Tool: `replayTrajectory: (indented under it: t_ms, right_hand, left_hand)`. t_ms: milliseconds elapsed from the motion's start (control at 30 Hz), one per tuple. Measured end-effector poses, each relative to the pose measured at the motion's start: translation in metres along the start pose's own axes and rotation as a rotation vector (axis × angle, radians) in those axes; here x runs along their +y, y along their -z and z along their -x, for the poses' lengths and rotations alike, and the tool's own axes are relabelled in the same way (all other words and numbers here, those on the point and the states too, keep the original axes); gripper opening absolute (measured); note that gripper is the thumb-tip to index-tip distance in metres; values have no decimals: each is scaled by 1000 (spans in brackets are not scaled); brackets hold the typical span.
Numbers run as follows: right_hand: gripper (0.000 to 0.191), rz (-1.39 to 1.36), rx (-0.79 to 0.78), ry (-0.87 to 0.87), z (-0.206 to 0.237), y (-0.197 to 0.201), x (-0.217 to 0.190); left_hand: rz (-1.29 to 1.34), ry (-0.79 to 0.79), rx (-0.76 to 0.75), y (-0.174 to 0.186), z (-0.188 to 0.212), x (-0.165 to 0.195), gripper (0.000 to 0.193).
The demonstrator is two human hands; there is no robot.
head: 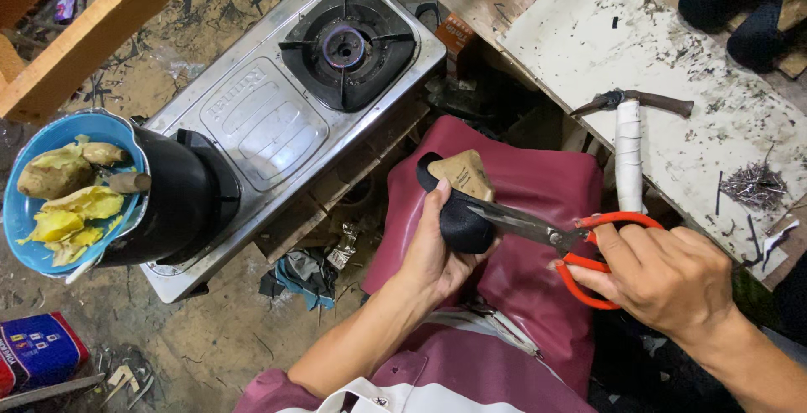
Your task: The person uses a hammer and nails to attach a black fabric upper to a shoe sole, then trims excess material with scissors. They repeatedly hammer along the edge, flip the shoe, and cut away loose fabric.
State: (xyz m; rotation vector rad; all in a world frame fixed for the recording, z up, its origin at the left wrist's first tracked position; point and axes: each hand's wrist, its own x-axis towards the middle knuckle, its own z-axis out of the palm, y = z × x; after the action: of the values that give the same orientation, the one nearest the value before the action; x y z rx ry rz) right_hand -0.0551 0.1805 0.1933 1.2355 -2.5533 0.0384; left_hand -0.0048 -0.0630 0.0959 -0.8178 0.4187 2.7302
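Note:
My left hand [435, 249] grips a small black shoe piece [458, 211] with a tan sole on top, held over the maroon cloth [538, 219] on my lap. In my right hand [664, 274] are red-handled scissors [580, 249], fingers through the loops. The steel blades point left and their tips touch the black piece's edge just under the tan sole.
A steel gas stove [277, 110] stands to the left, with a black pot [172, 198] and a blue plate of yellow food [59, 203] on it. On the right, a white paint-flecked board [639, 51] carries a hammer with a taped handle [629, 152] and a pile of nails [754, 184]. Scraps litter the dirt floor.

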Motion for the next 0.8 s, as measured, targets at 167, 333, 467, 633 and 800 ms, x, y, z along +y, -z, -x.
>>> replayTrajectory:
  t_ms: [167,333,467,633,800]
  right_hand:
    - [49,14,12,22,3,2,2]
    - [55,80,25,-11,0,4,-5]
    - [57,36,30,-35,-6,6,-11]
    - [57,39,36,-32,-12,7,-15]
    - [53,70,20,10,-9,6,-14]
  left_hand:
    - [-26,-69,-2,0,1,-1,59]
    - [-40,-158,13,-5,2,0,58]
    - [-48,-190,27,-9,3,1,57]
    - [-50,-226,-11,-8,6,0,49]
    - [-24,-259,-10,-7,5,3,46]
